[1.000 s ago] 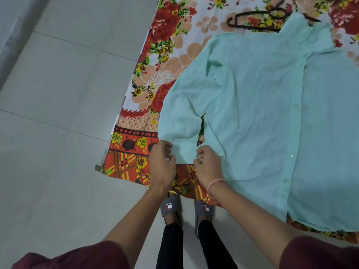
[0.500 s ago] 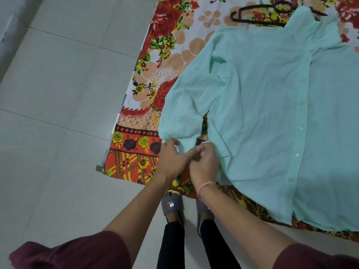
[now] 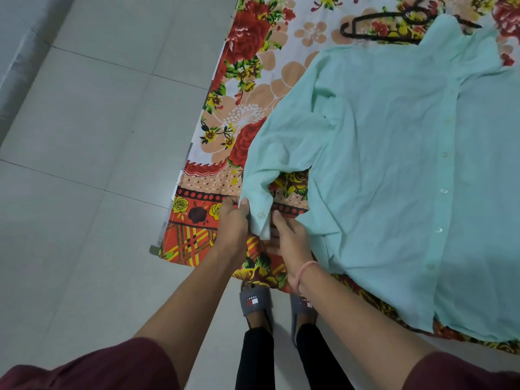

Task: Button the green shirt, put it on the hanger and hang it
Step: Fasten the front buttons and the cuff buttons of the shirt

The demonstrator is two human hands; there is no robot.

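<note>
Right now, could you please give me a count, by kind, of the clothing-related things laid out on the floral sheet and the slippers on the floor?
Green shirt: 1
Black hanger: 1
Grey slippers: 2
Total: 4

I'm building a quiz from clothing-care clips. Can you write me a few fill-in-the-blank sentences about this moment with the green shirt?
1. Both hands, the left hand and the right hand, hold the cuff of the green shirt's ____.
2. The black hanger lies on the floral sheet beside the shirt's ____.
3. The right wrist wears a pink ____.

Missing words: sleeve; collar; band
</note>
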